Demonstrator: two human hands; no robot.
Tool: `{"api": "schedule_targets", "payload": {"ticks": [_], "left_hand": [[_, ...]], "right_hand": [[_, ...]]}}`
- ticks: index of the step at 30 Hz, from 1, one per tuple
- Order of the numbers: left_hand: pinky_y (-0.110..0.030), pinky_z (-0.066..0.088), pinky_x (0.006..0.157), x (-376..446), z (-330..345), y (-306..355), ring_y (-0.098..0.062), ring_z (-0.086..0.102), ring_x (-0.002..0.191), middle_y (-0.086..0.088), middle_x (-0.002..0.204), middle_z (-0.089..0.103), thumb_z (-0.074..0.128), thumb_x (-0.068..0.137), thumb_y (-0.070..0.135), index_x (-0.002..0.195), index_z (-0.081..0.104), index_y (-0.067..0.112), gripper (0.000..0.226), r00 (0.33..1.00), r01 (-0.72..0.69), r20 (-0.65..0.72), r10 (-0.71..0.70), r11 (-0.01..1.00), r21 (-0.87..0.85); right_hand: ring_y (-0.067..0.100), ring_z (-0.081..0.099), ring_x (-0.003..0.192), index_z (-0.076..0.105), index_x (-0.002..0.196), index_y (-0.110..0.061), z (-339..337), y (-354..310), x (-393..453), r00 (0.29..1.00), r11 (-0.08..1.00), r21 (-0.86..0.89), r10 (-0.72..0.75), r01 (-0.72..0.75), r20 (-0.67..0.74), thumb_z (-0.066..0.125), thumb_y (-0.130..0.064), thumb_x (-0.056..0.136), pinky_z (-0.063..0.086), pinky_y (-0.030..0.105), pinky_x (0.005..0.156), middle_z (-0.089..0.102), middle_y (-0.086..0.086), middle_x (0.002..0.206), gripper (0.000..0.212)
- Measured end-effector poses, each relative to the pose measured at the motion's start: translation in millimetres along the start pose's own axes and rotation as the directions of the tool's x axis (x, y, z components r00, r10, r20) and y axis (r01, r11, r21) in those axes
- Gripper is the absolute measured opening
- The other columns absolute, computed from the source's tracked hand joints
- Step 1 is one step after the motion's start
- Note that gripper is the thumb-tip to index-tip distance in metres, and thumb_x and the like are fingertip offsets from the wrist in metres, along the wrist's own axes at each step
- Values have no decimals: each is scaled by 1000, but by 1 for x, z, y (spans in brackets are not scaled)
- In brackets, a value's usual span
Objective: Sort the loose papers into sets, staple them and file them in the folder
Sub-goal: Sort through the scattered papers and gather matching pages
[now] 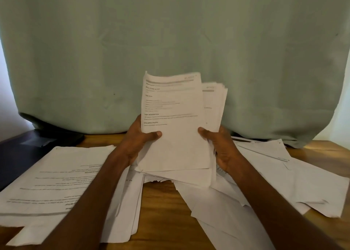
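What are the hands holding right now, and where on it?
A stack of papers, held upright: left hand grips its lower left edge, right hand its lower right edge.

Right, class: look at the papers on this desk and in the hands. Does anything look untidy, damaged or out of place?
Yes. The held stack is fanned, its back sheets sticking out to the right. Below it, one sheet's edge looks torn and ragged. The loose papers on the right lie skewed and overlapping on the wooden table.
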State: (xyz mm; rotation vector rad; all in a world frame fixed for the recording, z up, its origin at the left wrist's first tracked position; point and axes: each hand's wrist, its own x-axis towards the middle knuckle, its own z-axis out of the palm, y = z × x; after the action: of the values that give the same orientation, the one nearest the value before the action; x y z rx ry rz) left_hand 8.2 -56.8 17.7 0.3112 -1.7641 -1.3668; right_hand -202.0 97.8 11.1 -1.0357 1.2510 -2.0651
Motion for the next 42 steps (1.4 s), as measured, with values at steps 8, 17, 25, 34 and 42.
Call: {"api": "schedule_targets", "payload": {"ticks": [8,17,25,34,42], "left_hand": [[-24,59,88,0,19,12,-11,72,110,6,122,75,85,80,38,123,71,28,47,990,-39,-139,25,995,-96],[-43,52,106,-3,12,-14,-22,68,120,-3,129,72,85,77,13,135,66,14,61,979,202,-5,-206,962,-184],[-45,50,110,8,-13,-29,-25,63,126,-5,131,70,77,89,8,133,67,12,45,880,174,-303,-364,844,-508],[-41,50,108,9,-24,-40,-21,63,122,-4,133,69,72,93,8,130,67,17,38,854,260,-264,-449,807,-530],[-43,53,103,6,2,-42,-22,67,118,-3,130,71,76,88,5,131,68,18,45,886,289,-227,-405,864,-412]], "right_hand": [[25,72,110,69,125,-17,4,-12,-1,996,996,24,-82,82,-17,77,-18,89,58,42,95,75,5,119,38],[26,72,97,70,120,-7,6,-19,-6,994,993,-103,-66,57,-82,67,-21,99,58,40,87,75,16,113,25],[22,76,83,76,95,-19,-69,-66,1,887,788,-611,-227,-75,-403,62,-7,86,62,41,84,79,2,87,21],[29,48,136,55,133,-28,-137,-18,-11,959,-36,-966,115,-257,-259,54,-71,92,25,57,117,56,3,145,60],[29,47,136,49,141,-25,-130,-16,-11,961,-114,-962,92,-250,-261,65,-66,87,18,61,114,52,5,145,70]]}}
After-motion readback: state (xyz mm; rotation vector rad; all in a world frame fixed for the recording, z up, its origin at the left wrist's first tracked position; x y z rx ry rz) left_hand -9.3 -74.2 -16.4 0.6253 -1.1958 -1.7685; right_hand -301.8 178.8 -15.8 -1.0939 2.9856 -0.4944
